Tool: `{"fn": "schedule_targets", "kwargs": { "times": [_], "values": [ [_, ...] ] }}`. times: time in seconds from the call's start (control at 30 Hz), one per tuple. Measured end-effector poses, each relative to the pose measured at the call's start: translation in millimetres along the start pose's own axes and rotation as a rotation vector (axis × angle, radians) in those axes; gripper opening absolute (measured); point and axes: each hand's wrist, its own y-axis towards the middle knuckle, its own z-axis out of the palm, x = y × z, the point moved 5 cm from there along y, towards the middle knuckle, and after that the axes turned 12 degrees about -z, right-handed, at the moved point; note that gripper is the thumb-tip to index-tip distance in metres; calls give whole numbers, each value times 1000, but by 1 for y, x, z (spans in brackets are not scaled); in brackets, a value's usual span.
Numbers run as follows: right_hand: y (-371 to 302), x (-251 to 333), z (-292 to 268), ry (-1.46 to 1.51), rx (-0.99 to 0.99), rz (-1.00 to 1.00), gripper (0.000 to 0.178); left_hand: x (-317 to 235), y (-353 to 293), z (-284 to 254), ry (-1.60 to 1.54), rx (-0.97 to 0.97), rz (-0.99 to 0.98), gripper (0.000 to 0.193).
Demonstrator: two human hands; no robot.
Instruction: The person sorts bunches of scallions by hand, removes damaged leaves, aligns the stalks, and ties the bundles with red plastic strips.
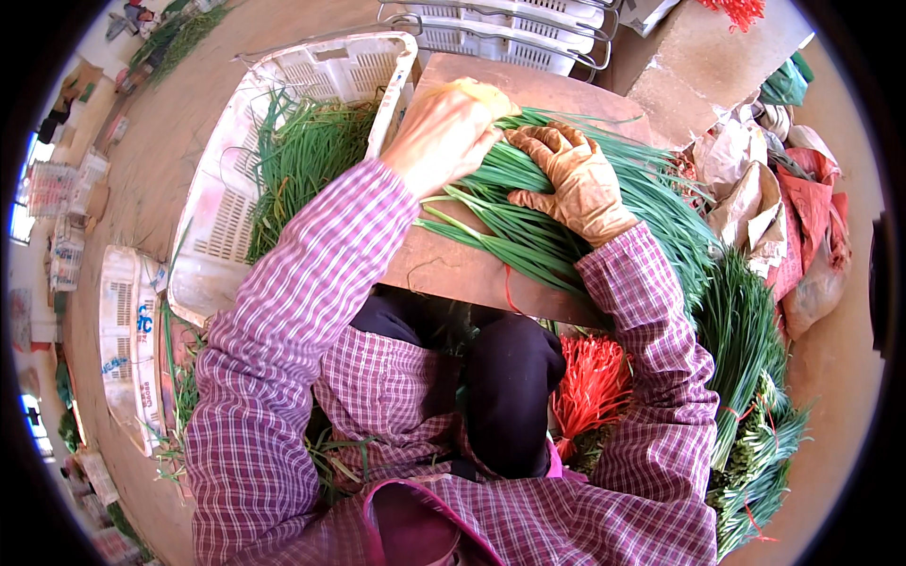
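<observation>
A thick bundle of green garlic chives (528,222) lies across a brown wooden board (444,269) in front of me. My right hand (571,184), in a tan glove, grips the bundle from above with its thumb apart from the fingers. At the bundle's far left end, my left hand (451,132) is closed on the chives; yellow covers its fingers and its back looks bare. Its fingertips are partly hidden. A few paler stalks stick out to the left below it. A thin red tie (511,288) hangs at the board's near edge.
Left of the board stands a white plastic crate (212,212) with loose chives (307,156). Red ties (592,382) hang in a bunch beside my knee. Tied chive bundles (741,349) lie at right, near crumpled sacks (750,203). White crates (500,38) are stacked behind the board.
</observation>
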Motion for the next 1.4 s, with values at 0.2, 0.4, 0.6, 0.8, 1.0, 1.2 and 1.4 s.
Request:
{"fn": "schedule_targets", "kwargs": {
  "times": [0.2, 0.4, 0.6, 0.8, 1.0, 1.2, 1.4],
  "values": [
    [-1, -1, -3, 14, 30, 9, 75, 26, 18, 17, -111, 369, -159, 13],
    [-8, -16, 7, 8, 52, 113, 67, 66, 7, 21, -304, 701, -396, 23],
    [-11, -20, 6, 44, 31, 163, 54, 13, 8, -38, 108, 43, 24, 54],
    [-8, -21, 11, -28, 58, 180, 56, -26, -24, 30, 143, 286, 257, 116],
    [-15, -20, 12, -95, -22, 122, 56, -26, -35, 50, 355, 323, 234, 127],
    [-24, -16, -5, -162, -94, 137, 57, -16, -13, 64, 178, 136, 182, 106],
    [-59, 55, -31, -272, -83, -10, 33, -10, -8, 65, 152, 200, 89, 83]
  ]
}}
